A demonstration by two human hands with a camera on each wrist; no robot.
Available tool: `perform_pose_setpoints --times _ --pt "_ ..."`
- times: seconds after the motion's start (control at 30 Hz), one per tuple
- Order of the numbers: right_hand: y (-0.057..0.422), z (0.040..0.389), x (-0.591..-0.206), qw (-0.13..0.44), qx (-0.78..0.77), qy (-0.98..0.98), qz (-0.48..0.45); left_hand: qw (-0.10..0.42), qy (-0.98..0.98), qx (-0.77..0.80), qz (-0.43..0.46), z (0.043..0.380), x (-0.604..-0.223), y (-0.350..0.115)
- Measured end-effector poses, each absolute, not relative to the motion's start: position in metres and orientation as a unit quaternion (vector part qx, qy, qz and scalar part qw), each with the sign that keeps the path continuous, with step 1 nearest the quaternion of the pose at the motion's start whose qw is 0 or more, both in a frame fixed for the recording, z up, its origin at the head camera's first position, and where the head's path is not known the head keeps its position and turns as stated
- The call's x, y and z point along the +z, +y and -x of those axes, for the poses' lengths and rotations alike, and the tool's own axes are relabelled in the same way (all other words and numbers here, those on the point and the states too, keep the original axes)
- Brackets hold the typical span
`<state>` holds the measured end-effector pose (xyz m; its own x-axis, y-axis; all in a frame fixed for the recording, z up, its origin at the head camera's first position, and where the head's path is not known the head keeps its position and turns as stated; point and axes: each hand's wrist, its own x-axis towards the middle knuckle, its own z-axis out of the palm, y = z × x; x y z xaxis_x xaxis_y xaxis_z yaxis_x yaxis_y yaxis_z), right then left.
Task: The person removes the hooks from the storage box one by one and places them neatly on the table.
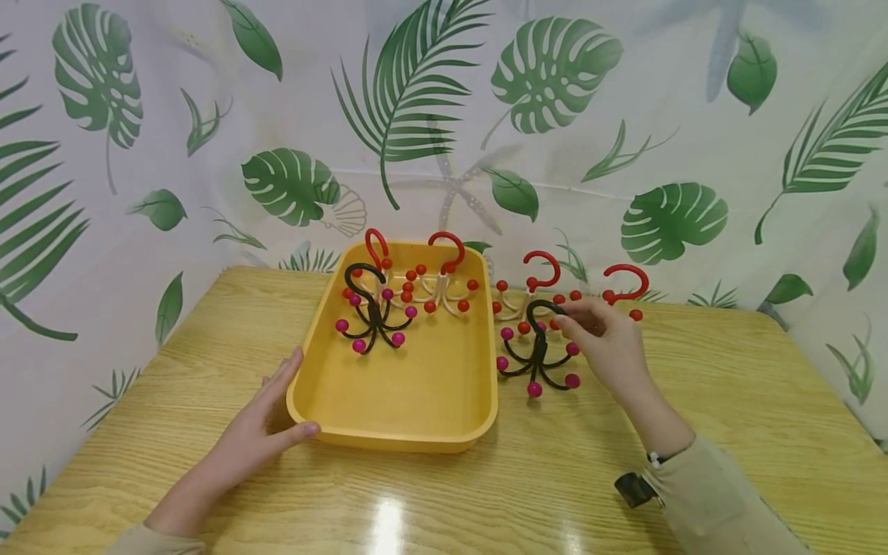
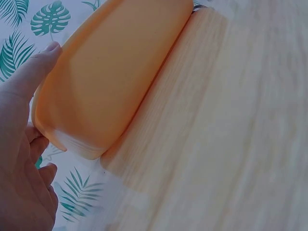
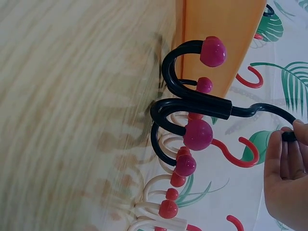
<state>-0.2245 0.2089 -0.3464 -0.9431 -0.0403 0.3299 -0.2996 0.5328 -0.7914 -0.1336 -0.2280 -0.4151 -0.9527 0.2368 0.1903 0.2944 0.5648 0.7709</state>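
My right hand [image 1: 607, 347] pinches the curved top of a black multi-arm hook hanger [image 1: 539, 351] with pink ball tips, just right of the yellow tray. In the right wrist view the black hanger [image 3: 192, 103] stands upright, arms close over the table. My left hand [image 1: 267, 420] touches the front left corner of the yellow tray [image 1: 402, 441], with the thumb by the front rim and the fingers along the left side. Inside the tray sit another black hanger [image 1: 375, 316] with pink balls and two white hangers [image 1: 442, 289] with red hooks and red balls.
Right of the tray, a white hanger with a red hook [image 1: 544, 270] stands behind the held one. Farther right, another red hook [image 1: 630, 281] shows, its lower part hidden by my right hand. A leaf-patterned cloth [image 1: 430, 185] hangs behind the wooden table [image 1: 333, 501].
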Motion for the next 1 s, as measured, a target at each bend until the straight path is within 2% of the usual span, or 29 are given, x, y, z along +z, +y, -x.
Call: perform_pose_setpoints --times 1.0 --pt "0.2075 0.2220 -0.3488 0.140 0.465 -0.867 -0.112 0.032 -0.880 -0.448 0.156 0.1345 -0.4154 -0.2285"
